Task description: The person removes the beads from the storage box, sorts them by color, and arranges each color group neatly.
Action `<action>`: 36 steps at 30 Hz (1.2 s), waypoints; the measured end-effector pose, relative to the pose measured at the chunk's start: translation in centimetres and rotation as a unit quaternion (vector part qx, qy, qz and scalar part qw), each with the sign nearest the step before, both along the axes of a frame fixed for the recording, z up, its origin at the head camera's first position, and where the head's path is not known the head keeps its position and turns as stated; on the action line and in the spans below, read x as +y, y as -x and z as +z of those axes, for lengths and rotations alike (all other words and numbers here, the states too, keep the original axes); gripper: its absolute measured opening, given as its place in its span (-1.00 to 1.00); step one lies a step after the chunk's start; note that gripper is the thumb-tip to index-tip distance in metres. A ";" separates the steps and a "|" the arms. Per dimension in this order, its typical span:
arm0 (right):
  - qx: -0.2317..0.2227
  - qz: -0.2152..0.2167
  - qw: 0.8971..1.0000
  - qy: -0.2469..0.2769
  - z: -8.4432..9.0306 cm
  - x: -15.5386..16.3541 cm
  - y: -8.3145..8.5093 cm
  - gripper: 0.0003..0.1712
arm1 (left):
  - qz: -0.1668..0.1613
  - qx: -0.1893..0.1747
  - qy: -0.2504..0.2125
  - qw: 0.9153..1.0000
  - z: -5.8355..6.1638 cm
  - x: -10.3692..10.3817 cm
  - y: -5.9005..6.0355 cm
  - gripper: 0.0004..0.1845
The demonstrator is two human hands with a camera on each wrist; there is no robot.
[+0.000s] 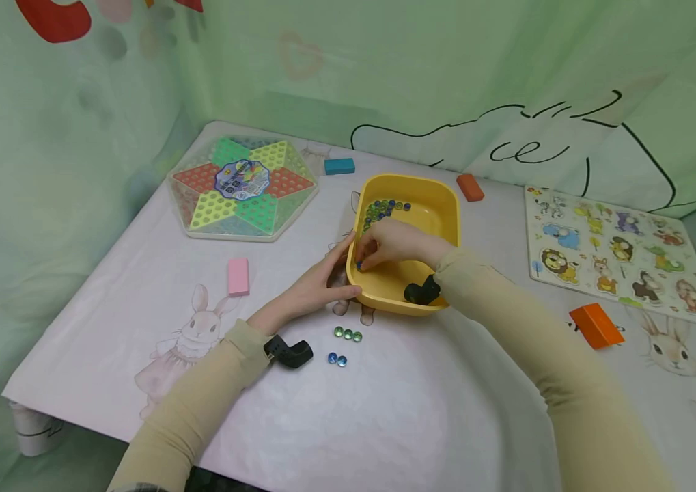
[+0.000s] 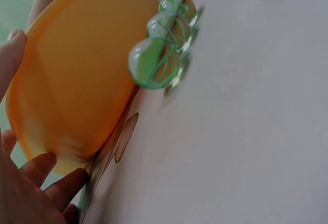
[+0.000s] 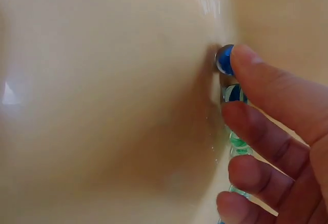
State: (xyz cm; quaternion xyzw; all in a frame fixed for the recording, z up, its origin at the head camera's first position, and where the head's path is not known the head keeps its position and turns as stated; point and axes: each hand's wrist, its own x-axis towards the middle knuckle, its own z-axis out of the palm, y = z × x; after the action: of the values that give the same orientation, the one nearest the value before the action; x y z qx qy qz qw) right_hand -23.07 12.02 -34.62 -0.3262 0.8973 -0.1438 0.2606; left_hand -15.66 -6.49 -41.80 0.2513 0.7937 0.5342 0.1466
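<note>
Blue and green marbles [image 3: 229, 75] are lying in a row against the inner left wall of the yellow tub [image 1: 440, 212] on the desk [image 1: 434, 410]. The right hand [image 1: 387, 244] is reaching into the tub, its fingers [image 3: 266, 88] curling onto that row and touching the marbles. The left hand [image 1: 313, 287] is resting against the tub's outer left wall, fingers straight. Five more marbles [image 1: 348, 334] are lying on the desk just in front of the tub.

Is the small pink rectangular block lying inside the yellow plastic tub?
No, the small pink rectangular block lies on the table, apart from the yellow plastic tub, on its left in the head view.
</note>
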 end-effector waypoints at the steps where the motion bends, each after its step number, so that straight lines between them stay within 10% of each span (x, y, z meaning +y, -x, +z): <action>1: 0.001 0.000 1.000 -0.003 0.0 -0.1 0.0 -0.81 | 0.001 0.000 0.000 1.000 0.0 0.0 0.0 -0.07; 19: 0.007 -0.026 0.997 0.078 4.5 2.1 -0.9 -0.85 | -0.006 -0.015 -0.001 1.000 -0.2 0.1 0.1 -0.04; 28: -0.062 -0.033 0.983 0.168 6.8 2.8 -4.2 -0.81 | -0.001 -0.010 -0.004 1.000 0.3 -0.1 0.0 -0.06; 36: -0.083 0.010 0.977 0.197 5.2 2.7 -8.7 -0.85 | -0.014 -0.019 -0.020 1.000 2.7 -0.2 -1.0 -0.07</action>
State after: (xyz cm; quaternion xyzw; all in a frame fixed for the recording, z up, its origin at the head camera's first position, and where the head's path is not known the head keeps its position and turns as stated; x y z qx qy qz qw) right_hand -14.37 14.68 -29.46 -0.3673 0.8234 -0.3411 0.2660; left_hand -14.68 -6.69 -39.11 0.2546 0.7763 0.5529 0.1642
